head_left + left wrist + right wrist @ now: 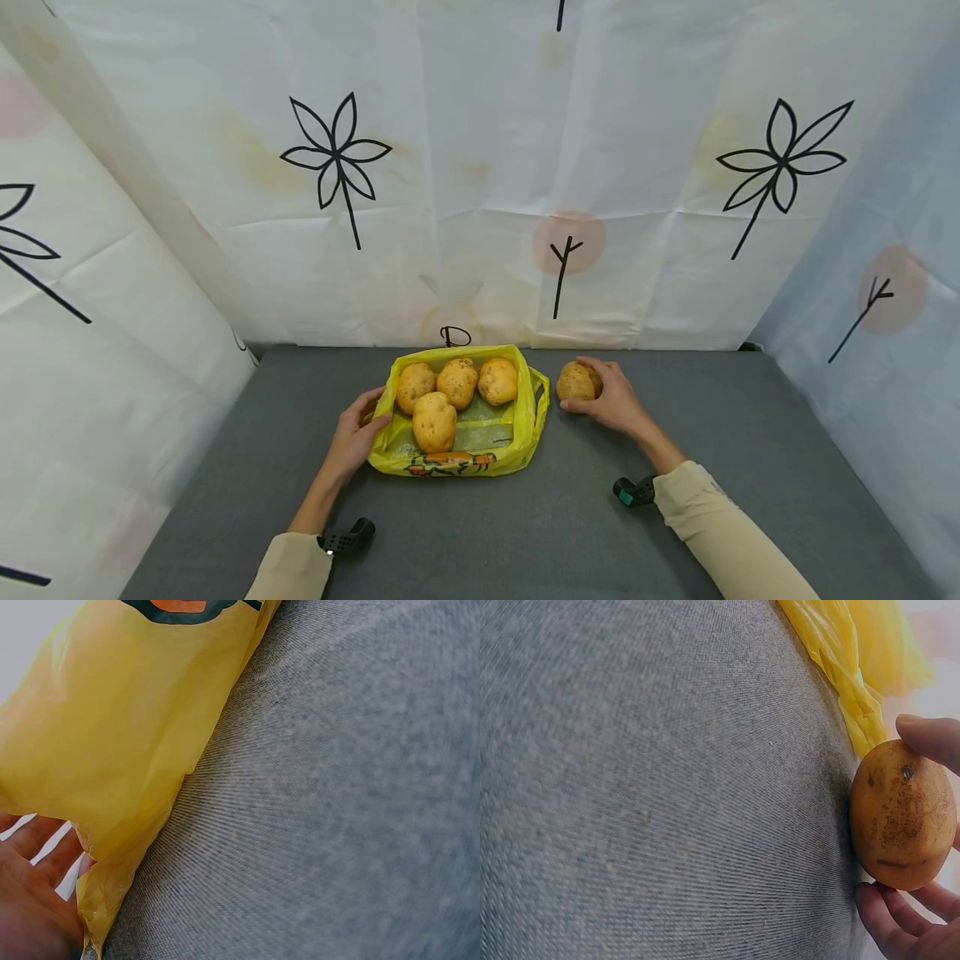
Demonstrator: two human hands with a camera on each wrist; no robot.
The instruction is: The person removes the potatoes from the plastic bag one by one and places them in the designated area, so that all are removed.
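Beside yellow bag (519,457), potato (904,814), oval, brown-blotched

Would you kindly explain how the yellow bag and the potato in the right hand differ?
The yellow bag is crinkled, while the potato is rounded with brown marks. The bag is larger than the potato. The left hand touches the bag; the right hand grips the potato. Both have a hand on them.

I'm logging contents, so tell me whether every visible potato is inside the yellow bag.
No, the right hand grips a potato outside the yellow bag.
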